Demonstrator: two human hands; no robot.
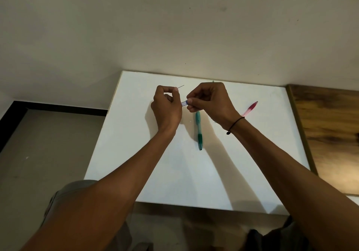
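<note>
Both my hands are raised over the far half of a white table [174,173]. My left hand [167,107] pinches a thin dark lead or wire [181,86] that pokes up and to the right from its fingertips. My right hand [211,103] pinches a small blue and white piece [184,103], which sits between the two hands; what it is cannot be made out. A green pen [199,132] lies on the table just below my right hand. A pink pen [251,108] lies to the right, partly behind my right wrist.
The table's far edge stands against a pale wall [174,27]. A wooden surface [330,134] adjoins the table on the right. Grey floor [48,143] with a black skirting shows on the left. A tiny green thing [213,81] peeks out above my right hand.
</note>
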